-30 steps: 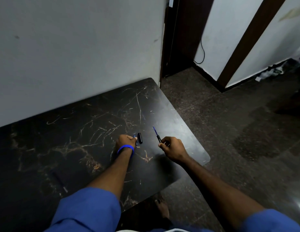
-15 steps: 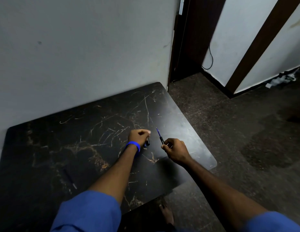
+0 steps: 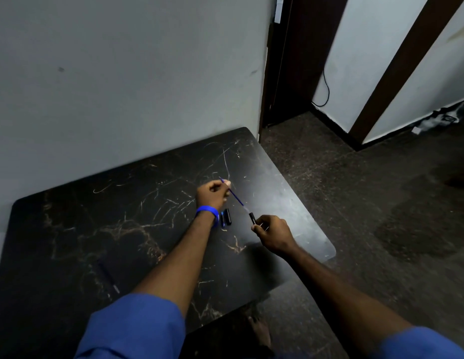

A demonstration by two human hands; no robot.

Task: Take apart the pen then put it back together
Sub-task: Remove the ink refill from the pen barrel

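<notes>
Dark marbled bench [image 3: 127, 229]: left hand [image 3: 212, 194], off the cap [image 3: 227, 216] since a moment ago, fingers now pinching the blue refill [image 3: 236, 198]; right hand [image 3: 273, 235] fingers gripping the barrel [image 3: 252, 218]; disassembly continuing.

Centre frame: left hand [image 3: 212, 195], blue wristband [image 3: 208, 212] on its wrist, pinches the upper end of the thin blue refill [image 3: 235, 197]. Right hand [image 3: 273, 235] grips the black pen section [image 3: 252, 218] at the refill's lower end. Two dark pen pieces [image 3: 226, 217] lie on the black marbled counter [image 3: 96, 229], just below the left hand.
</notes>
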